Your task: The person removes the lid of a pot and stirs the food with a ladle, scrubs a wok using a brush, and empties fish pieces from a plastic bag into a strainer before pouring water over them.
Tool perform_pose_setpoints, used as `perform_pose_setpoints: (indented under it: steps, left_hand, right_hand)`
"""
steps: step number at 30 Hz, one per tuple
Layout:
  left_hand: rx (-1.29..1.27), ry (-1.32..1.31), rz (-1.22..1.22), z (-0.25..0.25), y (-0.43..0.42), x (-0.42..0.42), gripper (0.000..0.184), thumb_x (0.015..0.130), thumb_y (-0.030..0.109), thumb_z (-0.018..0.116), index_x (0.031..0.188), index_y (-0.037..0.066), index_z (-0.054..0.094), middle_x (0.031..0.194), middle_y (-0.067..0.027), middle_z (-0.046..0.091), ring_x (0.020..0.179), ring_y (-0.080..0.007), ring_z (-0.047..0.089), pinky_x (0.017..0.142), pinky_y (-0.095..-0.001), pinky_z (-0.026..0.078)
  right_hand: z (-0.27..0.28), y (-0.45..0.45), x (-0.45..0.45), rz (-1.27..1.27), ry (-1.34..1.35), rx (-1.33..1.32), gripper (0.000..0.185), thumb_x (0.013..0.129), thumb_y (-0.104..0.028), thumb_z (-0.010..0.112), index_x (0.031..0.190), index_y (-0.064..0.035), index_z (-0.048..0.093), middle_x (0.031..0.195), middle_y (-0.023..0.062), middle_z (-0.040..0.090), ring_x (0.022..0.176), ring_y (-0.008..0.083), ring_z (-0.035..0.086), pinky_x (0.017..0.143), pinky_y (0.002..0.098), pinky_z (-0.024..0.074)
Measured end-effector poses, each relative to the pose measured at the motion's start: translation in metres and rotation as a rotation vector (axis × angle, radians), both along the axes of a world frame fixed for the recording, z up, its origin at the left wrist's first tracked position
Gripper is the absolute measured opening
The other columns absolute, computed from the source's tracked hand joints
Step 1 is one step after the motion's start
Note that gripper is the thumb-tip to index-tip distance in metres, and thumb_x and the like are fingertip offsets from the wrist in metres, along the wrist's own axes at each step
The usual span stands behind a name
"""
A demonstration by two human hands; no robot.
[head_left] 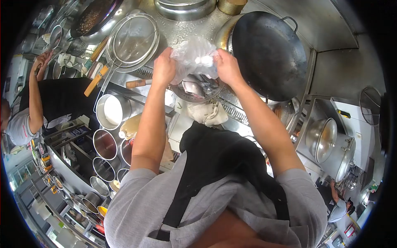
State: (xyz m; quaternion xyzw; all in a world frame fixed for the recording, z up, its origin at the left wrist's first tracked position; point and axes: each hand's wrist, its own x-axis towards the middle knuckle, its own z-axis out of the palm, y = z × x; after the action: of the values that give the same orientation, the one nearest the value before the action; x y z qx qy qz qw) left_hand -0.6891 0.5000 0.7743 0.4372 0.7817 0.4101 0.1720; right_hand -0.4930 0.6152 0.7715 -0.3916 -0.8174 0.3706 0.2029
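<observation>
A clear plastic bag [191, 56] is stretched between my two hands. My left hand [164, 68] grips its left side, and my right hand [226, 66] grips its right side, with the fingers of both closed on the plastic. Just below the bag, pieces of silvery raw fish [194, 88] lie in a round perforated strainer [188, 97]. The strainer's wooden handle [138, 83] points left, past my left wrist. Part of the fish is hidden behind the bag. What the bag holds, if anything, I cannot make out.
A large black wok [269, 56] stands right of my right hand. Mesh strainers [134, 39] with wooden handles lie to the left. A folded cloth [207, 113] rests at the counter's front edge. Metal pots [111, 110] stand lower left. A co-worker's arm [36, 97] reaches in at far left.
</observation>
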Motion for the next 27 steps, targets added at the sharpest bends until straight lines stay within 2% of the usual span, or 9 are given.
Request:
perform_pose_setpoints:
  steps: [4, 7, 8, 9, 16, 20, 22, 24, 27]
  left_hand:
    - [-0.014, -0.048, -0.088, 0.050, 0.013, 0.002, 0.023, 0.081, 0.009, 0.049, 0.096, -0.001, 0.062, 0.087, -0.0276, 0.063, 0.088, -0.0450, 0.061, 0.078, -0.0467, 0.047]
    - [-0.037, -0.029, -0.121, 0.080, 0.028, 0.001, 0.026, 0.081, 0.011, 0.053, 0.102, 0.001, 0.064, 0.085, -0.0235, 0.066, 0.083, -0.0381, 0.064, 0.076, -0.0421, 0.049]
    - [-0.036, -0.059, -0.147, 0.089, 0.033, 0.000, 0.028, 0.081, 0.012, 0.055, 0.105, 0.002, 0.064, 0.084, -0.0219, 0.067, 0.081, -0.0358, 0.065, 0.075, -0.0411, 0.049]
    - [-0.030, -0.030, -0.193, 0.095, 0.037, -0.001, 0.034, 0.084, 0.012, 0.056, 0.116, 0.004, 0.063, 0.084, -0.0113, 0.069, 0.076, -0.0196, 0.064, 0.073, -0.0339, 0.049]
    - [0.217, -0.622, -0.404, 0.109, 0.071, 0.021, 0.032, 0.091, 0.015, 0.058, 0.120, 0.002, 0.061, 0.093, -0.0054, 0.067, 0.081, -0.0114, 0.061, 0.074, -0.0271, 0.048]
    - [0.091, -0.532, -0.459, 0.042, 0.062, 0.056, 0.041, 0.082, 0.016, 0.073, 0.118, 0.003, 0.057, 0.103, -0.0050, 0.065, 0.092, -0.0162, 0.061, 0.083, -0.0317, 0.050]
    - [0.128, -0.536, -0.479, 0.029, 0.054, 0.084, 0.039, 0.077, 0.012, 0.077, 0.111, 0.001, 0.059, 0.101, -0.0077, 0.066, 0.092, -0.0196, 0.062, 0.085, -0.0356, 0.049]
    - [0.096, -0.215, -0.319, -0.039, 0.058, 0.083, 0.031, 0.077, 0.008, 0.075, 0.105, -0.001, 0.063, 0.099, -0.0085, 0.068, 0.093, -0.0199, 0.062, 0.083, -0.0343, 0.048]
    - [0.093, -0.261, -0.085, -0.061, 0.055, 0.087, 0.029, 0.078, 0.008, 0.071, 0.104, -0.003, 0.065, 0.099, -0.0110, 0.069, 0.092, -0.0202, 0.063, 0.083, -0.0347, 0.048]
  right_hand:
    - [0.005, 0.000, 0.014, -0.144, 0.086, -0.069, 0.019, 0.095, -0.016, 0.048, 0.094, 0.0000, 0.057, 0.081, 0.0224, 0.064, 0.076, 0.0418, 0.064, 0.067, 0.0482, 0.0473]
    - [0.038, -0.005, 0.019, -0.216, 0.156, -0.228, 0.020, 0.098, -0.017, 0.047, 0.090, -0.0005, 0.057, 0.063, 0.0104, 0.058, 0.045, 0.0176, 0.058, 0.049, 0.0359, 0.0457]
    - [0.043, -0.001, 0.021, -0.218, 0.161, -0.225, 0.020, 0.098, -0.017, 0.047, 0.090, -0.0005, 0.057, 0.063, 0.0104, 0.058, 0.045, 0.0176, 0.058, 0.049, 0.0359, 0.0457]
    - [0.049, 0.003, 0.023, -0.233, 0.242, -0.279, 0.021, 0.098, -0.017, 0.048, 0.090, -0.0001, 0.057, 0.063, 0.0090, 0.058, 0.045, 0.0164, 0.057, 0.047, 0.0343, 0.0445]
    - [0.084, 0.037, 0.041, -0.297, 0.753, -0.813, 0.023, 0.099, -0.020, 0.044, 0.088, -0.0049, 0.057, 0.059, 0.0007, 0.048, 0.044, 0.0134, 0.050, 0.041, 0.0290, 0.0408]
    - [0.063, 0.040, 0.027, -0.285, 0.639, -1.071, 0.018, 0.094, -0.015, 0.047, 0.082, -0.0063, 0.057, 0.061, 0.0023, 0.050, 0.051, 0.0153, 0.051, 0.045, 0.0324, 0.0414]
    - [0.028, 0.036, 0.024, -0.136, 0.465, -0.969, 0.014, 0.091, -0.012, 0.050, 0.085, -0.0047, 0.060, 0.064, 0.0040, 0.055, 0.054, 0.0150, 0.052, 0.049, 0.0325, 0.0422]
    - [0.028, 0.018, 0.036, -0.003, 0.268, -0.652, 0.013, 0.090, -0.013, 0.054, 0.093, -0.0039, 0.063, 0.069, 0.0056, 0.061, 0.059, 0.0139, 0.054, 0.054, 0.0316, 0.0428]
    - [0.026, -0.008, 0.089, 0.164, 0.206, -0.275, 0.033, 0.090, -0.018, 0.059, 0.119, -0.0036, 0.059, 0.077, 0.0090, 0.065, 0.065, 0.0171, 0.056, 0.064, 0.0340, 0.0473]
